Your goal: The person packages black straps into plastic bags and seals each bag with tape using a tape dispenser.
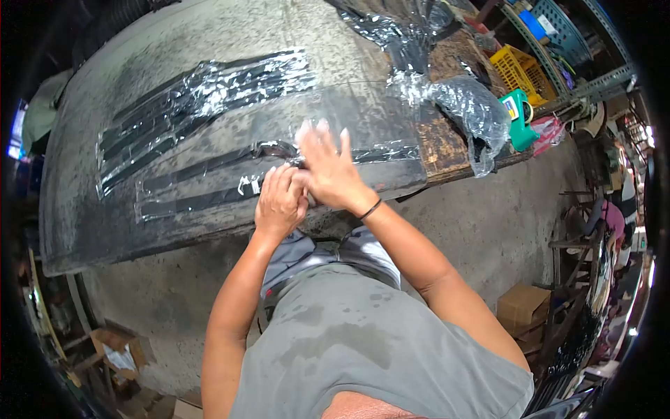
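Note:
My left hand (280, 201) is at the near edge of the table, its fingers curled down and close together on a clear plastic sleeve (230, 183) holding long black strips (199, 201). What is pinched under those fingertips is partly hidden. Beside it, with the thumb side close to the left hand, my right hand (328, 167) lies over the same sleeve, fingers stretched out and spread. Part of the sleeve shows past it on the right. Farther back lies a second, wider clear plastic sleeve (209, 91) with several black strips, shiny and wrinkled on top.
The grey worn table (77, 209) carries crumpled clear plastic (471, 112) on its wooden right part. A green container (520, 122) stands by the right edge, near a yellow basket (523, 73) on a rack. Cardboard boxes (523, 307) sit on the floor. Another person (611, 218) is far right.

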### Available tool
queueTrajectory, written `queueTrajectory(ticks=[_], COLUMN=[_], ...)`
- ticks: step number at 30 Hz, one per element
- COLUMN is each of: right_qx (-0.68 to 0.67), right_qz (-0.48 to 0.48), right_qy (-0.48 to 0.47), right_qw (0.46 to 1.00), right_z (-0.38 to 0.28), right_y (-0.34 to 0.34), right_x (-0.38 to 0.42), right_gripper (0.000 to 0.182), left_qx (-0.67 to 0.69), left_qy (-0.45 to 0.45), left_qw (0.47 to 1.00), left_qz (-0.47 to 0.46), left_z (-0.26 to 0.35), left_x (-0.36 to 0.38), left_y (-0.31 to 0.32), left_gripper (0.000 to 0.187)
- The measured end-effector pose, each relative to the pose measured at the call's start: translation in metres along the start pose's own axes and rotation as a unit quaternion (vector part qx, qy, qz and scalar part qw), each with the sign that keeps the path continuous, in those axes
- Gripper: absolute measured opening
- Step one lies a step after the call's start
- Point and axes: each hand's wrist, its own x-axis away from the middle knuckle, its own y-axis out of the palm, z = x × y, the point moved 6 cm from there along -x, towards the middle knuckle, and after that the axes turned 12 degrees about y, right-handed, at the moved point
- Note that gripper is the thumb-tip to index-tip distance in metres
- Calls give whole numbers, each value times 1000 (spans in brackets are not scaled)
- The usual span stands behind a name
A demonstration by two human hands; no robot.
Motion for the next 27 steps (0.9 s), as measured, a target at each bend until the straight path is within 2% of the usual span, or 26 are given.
queueTrajectory(ticks=[1,4,7,9,11,12,14,15,17,18,19,21,25,26,27], right_qx=[22,-5,13,9,36,54,62,70,70,73,69,112,107,90,76], right_qz=[-92,-125,-95,-8,40,45,53,54,41,24,24,-39,-65,-56,-47], right_qy=[-2,-1,17,25,50,66,88,96,90,87,75,82,52,28,7], right_qw=[996,992,995,1000,997,995,993,991,993,993,995,990,991,994,996], right_z=[2,6,11,31,58,72,94,100,103,104,107,110,95,91,90], right_y=[17,16,3,-12,-34,-43,-55,-59,-58,-55,-55,-36,-56,-62,-67], right_x=[8,7,13,21,28,31,40,44,50,55,59,62,70,76,81], right_gripper=[74,74,73,76,81,83,84,84,82,81,81,79,84,78,71], left_qx=[-4,-4,9,34,18,10,-4,-8,-102,-47,-54,-78,-55,-47,-48], left_qy=[0,2,2,-1,9,3,-11,-12,-14,-44,-54,-23,-24,-24,-9], left_qw=[1000,1000,1000,998,999,999,1000,1000,980,977,976,975,985,982,987], left_qz=[-1,-11,6,47,38,36,18,18,-171,-205,-203,-209,-163,-182,-155], left_z=[0,1,0,-2,-5,-6,-6,-7,-10,-16,-15,-13,4,11,16], left_x=[1,1,2,2,-1,-6,-20,-26,-28,-15,-17,-19,-6,-4,-1], left_y=[1,0,0,-9,-14,-17,-19,-15,18,40,39,32,31,24,21], left_gripper=[31,33,31,26,38,38,62,62,83,88,88,89,92,95,90])
